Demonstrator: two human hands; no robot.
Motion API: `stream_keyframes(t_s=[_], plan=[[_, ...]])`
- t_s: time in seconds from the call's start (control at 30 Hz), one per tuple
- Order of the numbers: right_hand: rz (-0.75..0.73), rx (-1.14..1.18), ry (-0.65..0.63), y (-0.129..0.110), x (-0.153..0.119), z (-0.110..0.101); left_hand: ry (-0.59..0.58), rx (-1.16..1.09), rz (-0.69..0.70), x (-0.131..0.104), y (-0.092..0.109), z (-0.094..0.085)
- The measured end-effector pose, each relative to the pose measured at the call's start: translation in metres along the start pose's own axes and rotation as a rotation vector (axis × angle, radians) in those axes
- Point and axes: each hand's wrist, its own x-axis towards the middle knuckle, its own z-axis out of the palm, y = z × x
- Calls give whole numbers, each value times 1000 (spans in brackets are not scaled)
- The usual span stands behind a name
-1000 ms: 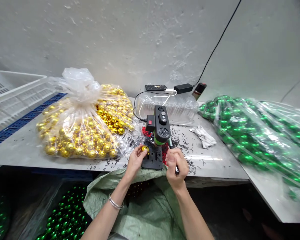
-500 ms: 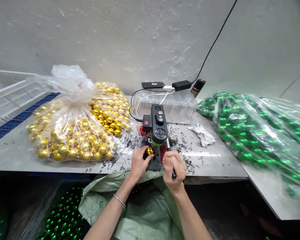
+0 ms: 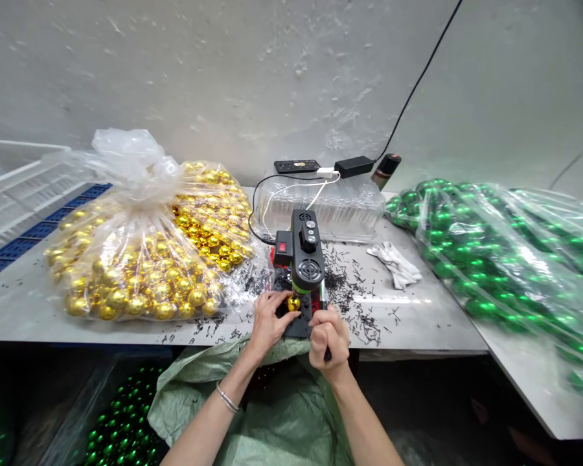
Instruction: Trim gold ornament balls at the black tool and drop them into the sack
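A shiny gold ball ornament [image 3: 294, 302] sits under the head of a small black bench press [image 3: 308, 249] with a red switch on its side. My left hand [image 3: 268, 321] pinches the ball from the left with thumb and fingers. My right hand [image 3: 330, 336] is wrapped round the black grip of the press lever [image 3: 327, 354], to the right of the ball. The head hides the ball's top, so I cannot tell whether they touch. Below my hands, a green woven sack [image 3: 282, 414] hangs open at the table's front edge.
Clear bags of gold balls [image 3: 140, 272] lie left; a bag of green balls [image 3: 495, 259] lies right. A clear plastic box [image 3: 330, 207], white glove [image 3: 395, 264], spray can [image 3: 386, 169] and black scraps [image 3: 359, 278] surround the press. White crates [image 3: 24, 175] stand far left.
The press head has come down lower over the ball. My right hand has shifted slightly left with the lever; my left hand stays at the ball. The whole view has tilted a little.
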Motion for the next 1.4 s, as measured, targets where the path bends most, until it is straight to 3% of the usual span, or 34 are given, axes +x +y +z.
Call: stream_keyframes(t_s=[0.17, 0.37, 0.5, 0.6, 0.73, 0.87, 0.93, 1.03, 1.1, 1.17, 1.27, 1.4], plan=[[46, 19, 87, 7, -19, 11, -8, -9, -15, 0, 2, -1], [38, 21, 72, 10, -23, 15, -7, -22, -34, 0, 4, -2], [7, 3, 42, 7, -13, 11, -7, -24, -23, 5, 5, -1], [84, 20, 81, -3, 8, 4, -7, -24, -14, 4, 7, -1], [210, 60, 83, -20, 40, -8, -45, -35, 115, -24, 8, -12], [200, 79, 42, -23, 45, -11, -141, 23, 277, -48, 6, -36], [179, 76, 69, -20, 39, -8, -66, 59, 252, -35, 2, -51], [161, 75, 111, -17, 31, -3, 185, 182, 65, 16, -9, -73], [156, 73, 108, -16, 29, -3, 220, 299, -83, 52, -19, -85], [156, 70, 83, -16, 30, -4, 221, 322, -133, 76, -29, -92], [153, 64, 56, -16, 32, -7, 190, 308, -132, 86, -38, -96], [152, 67, 55, -17, 32, -7, 147, 250, -114, 72, -32, -96]])
